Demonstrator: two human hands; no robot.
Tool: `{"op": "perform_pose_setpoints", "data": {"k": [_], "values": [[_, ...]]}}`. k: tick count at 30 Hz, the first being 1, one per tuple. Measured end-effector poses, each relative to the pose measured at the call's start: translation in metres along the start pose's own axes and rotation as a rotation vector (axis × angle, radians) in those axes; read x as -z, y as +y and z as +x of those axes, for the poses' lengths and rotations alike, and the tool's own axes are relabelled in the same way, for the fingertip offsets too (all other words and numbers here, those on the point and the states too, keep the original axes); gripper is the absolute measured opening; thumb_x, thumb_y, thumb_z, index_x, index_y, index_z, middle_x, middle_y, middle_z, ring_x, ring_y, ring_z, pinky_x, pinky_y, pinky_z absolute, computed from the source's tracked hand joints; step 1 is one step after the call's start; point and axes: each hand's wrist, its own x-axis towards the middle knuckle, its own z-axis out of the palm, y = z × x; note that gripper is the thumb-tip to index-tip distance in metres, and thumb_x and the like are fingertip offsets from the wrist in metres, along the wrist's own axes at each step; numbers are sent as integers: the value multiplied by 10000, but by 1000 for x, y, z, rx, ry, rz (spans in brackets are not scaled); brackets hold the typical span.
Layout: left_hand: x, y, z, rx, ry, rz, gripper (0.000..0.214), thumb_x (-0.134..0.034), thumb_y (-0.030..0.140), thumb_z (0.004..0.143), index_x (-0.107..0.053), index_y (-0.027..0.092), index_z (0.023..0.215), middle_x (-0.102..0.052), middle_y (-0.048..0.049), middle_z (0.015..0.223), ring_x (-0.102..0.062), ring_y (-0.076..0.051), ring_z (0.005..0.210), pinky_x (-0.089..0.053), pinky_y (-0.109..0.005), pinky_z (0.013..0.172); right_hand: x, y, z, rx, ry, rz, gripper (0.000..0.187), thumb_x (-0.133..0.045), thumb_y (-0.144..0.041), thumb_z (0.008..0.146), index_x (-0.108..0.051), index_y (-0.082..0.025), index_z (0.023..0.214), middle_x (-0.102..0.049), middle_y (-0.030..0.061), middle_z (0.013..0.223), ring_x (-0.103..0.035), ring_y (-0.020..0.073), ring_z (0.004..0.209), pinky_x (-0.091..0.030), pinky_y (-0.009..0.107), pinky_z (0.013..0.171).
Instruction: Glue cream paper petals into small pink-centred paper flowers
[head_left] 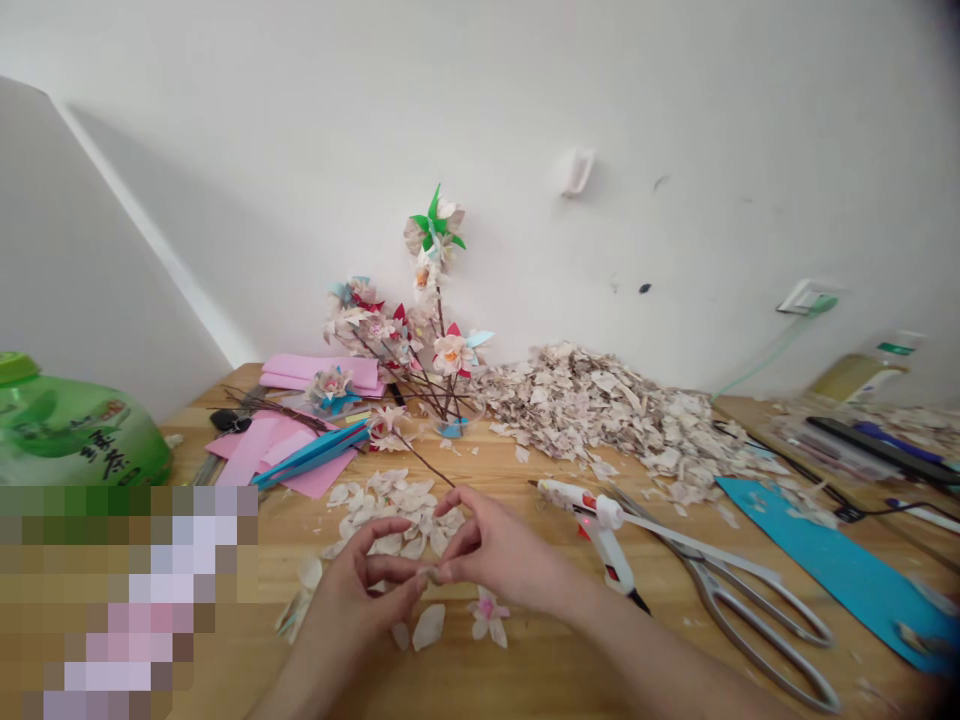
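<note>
My left hand (358, 598) and my right hand (491, 550) meet above the table, fingertips pinched together on a small pale petal (430, 573). Much of that petal is hidden by the fingers. Just beyond the hands lies a loose pile of whitish petals (382, 510). Closer to me are a single petal (428, 627) and a small flower with a pink centre (489, 617). Behind my right hand, a flower on a twig (388, 428) rests on the wood.
A white glue gun (604, 520) and large metal scissors (724, 590) lie to the right, beside blue paper (825, 560). A heap of dried petals (600, 400) stretches along the wall. Flower branches (442, 350) stand at the back; a green bottle (82, 430) is left.
</note>
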Motion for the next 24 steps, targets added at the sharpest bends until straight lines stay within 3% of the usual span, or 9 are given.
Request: {"op": "perform_pose_setpoints", "data": {"k": [11,21,24], "values": [[0,7,-2,41,16,-15,654,-786,342,506,-477,144,1047,-746,-58,628,-574,-118,454,-446,-219,470,1,-5,-5,58,15,-140,440,-573,-74,649,-514,-243,1052,-651,-52,674,-520,88,453,-406,200,463],[-4,12,-4,100,59,-119,712,-810,318,462,-488,119,1066,-733,-57,598,-585,-121,471,-455,-199,434,1,-5,-7,18,33,-129,526,-541,-58,654,-466,-230,1145,-669,-1,725,-602,154,586,-391,177,360],[-4,11,-3,131,103,-153,707,-815,298,455,-496,137,1065,-716,-34,606,-595,-126,497,-473,-207,436,10,-4,-16,36,83,-116,427,-542,-68,682,-520,-220,1080,-680,-2,712,-641,167,651,-488,242,508]]}}
